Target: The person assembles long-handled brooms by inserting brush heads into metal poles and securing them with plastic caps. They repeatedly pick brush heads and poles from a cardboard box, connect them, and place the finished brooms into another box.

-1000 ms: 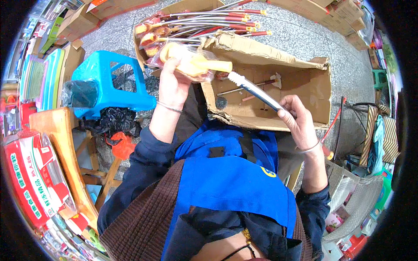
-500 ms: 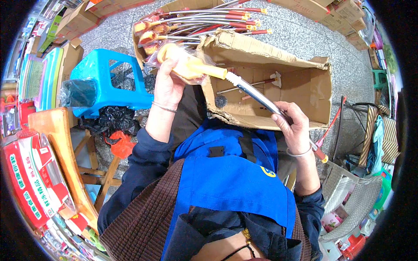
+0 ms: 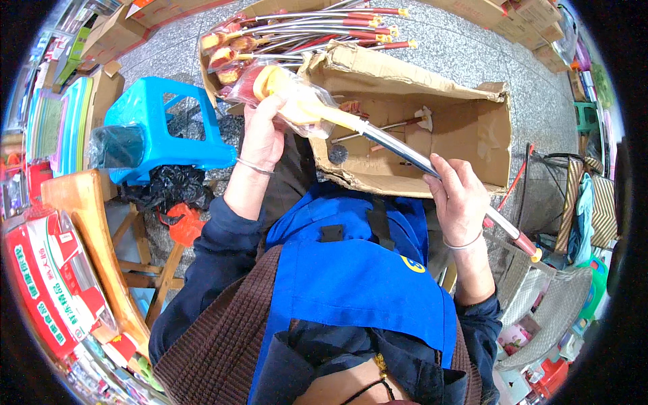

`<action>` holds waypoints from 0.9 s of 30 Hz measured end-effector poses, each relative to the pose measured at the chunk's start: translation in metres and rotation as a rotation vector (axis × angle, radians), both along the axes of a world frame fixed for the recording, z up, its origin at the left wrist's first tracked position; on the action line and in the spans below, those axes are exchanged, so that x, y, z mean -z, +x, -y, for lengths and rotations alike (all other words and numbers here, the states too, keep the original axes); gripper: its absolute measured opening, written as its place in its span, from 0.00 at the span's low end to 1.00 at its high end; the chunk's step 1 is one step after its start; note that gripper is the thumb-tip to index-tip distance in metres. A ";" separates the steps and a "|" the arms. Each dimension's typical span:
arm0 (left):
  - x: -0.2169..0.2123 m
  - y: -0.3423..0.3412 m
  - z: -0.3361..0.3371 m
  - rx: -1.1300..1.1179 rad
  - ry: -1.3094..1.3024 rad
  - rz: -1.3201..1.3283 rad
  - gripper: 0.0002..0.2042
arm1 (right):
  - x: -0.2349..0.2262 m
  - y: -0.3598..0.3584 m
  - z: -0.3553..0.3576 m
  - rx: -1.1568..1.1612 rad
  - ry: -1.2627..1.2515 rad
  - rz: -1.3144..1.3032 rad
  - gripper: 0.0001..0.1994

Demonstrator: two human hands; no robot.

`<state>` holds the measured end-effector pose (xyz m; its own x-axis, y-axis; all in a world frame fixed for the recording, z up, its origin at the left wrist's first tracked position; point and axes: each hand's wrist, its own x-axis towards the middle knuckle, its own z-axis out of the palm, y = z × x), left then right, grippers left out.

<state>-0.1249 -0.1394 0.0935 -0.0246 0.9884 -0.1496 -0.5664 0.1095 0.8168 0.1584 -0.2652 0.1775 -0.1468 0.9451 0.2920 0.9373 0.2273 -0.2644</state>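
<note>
A long-handled brush slants across in front of me. Its yellow head with red bristles (image 3: 290, 98) is wrapped in clear plastic, and a silver metal handle (image 3: 399, 150) runs to a red and yellow tip. My left hand (image 3: 264, 133) is closed around the wrapped head, its thumb on top. My right hand (image 3: 460, 197) grips the handle between thumb and fingers, over the box's near right side. Beneath the brush stands an open cardboard box (image 3: 476, 135). Inside lie a thin-handled brush (image 3: 398, 125), a round dark brush head (image 3: 338, 154) and small loose pieces.
Several similar brushes (image 3: 317, 28) lie heaped in a carton beyond the box. A blue plastic stool (image 3: 155, 131) stands left, beside a black plastic bag (image 3: 177, 187) and a wooden chair (image 3: 81, 202). To the right are a woven seat (image 3: 563, 314) and a striped bag (image 3: 604, 212).
The brush head has turned, showing more red bristles. Less of the white threaded joint shows between head and handle. The handle's tip has shifted right, and my right hand sits differently on it.
</note>
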 end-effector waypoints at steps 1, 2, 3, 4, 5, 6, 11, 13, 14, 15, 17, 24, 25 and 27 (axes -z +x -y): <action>0.001 0.002 0.001 0.004 0.013 -0.013 0.24 | 0.001 0.002 0.000 -0.001 -0.006 0.000 0.16; 0.001 0.003 0.002 0.008 0.031 -0.019 0.24 | 0.002 0.005 0.001 0.007 -0.037 0.000 0.16; 0.002 0.004 0.002 -0.005 0.042 -0.023 0.24 | 0.004 0.008 0.001 0.008 -0.173 -0.228 0.15; 0.002 0.004 0.001 0.031 0.089 -0.014 0.24 | 0.005 0.012 0.001 0.020 -0.331 -0.455 0.14; 0.002 0.003 0.002 0.066 0.102 -0.018 0.23 | 0.008 0.015 0.003 0.078 -0.551 -0.675 0.14; 0.001 0.003 0.001 0.101 0.114 -0.022 0.23 | 0.003 0.027 0.005 0.187 -0.981 -0.999 0.14; 0.001 0.011 -0.002 0.157 0.097 -0.102 0.24 | 0.025 0.026 0.017 0.261 -1.273 -1.374 0.16; 0.003 0.020 -0.002 0.142 0.071 -0.116 0.24 | 0.033 0.021 0.020 0.224 -0.935 -1.069 0.14; 0.005 0.023 -0.002 0.144 0.056 -0.096 0.24 | 0.037 0.017 0.021 0.152 -0.667 -0.815 0.14; 0.006 0.027 -0.001 0.153 0.059 -0.062 0.24 | 0.039 0.015 0.021 0.101 -0.440 -0.560 0.14; 0.009 0.033 0.001 0.158 0.031 0.001 0.25 | 0.039 0.014 0.022 0.061 -0.089 -0.175 0.18; 0.009 0.032 0.002 0.231 0.100 -0.013 0.20 | 0.025 0.028 0.028 0.322 -1.183 -1.403 0.15; 0.009 0.030 0.000 0.282 0.104 0.017 0.20 | 0.026 0.028 0.028 0.341 -1.373 -1.679 0.16; 0.009 0.031 -0.002 0.310 0.122 0.043 0.19 | 0.028 0.030 0.028 0.268 -1.417 -1.706 0.16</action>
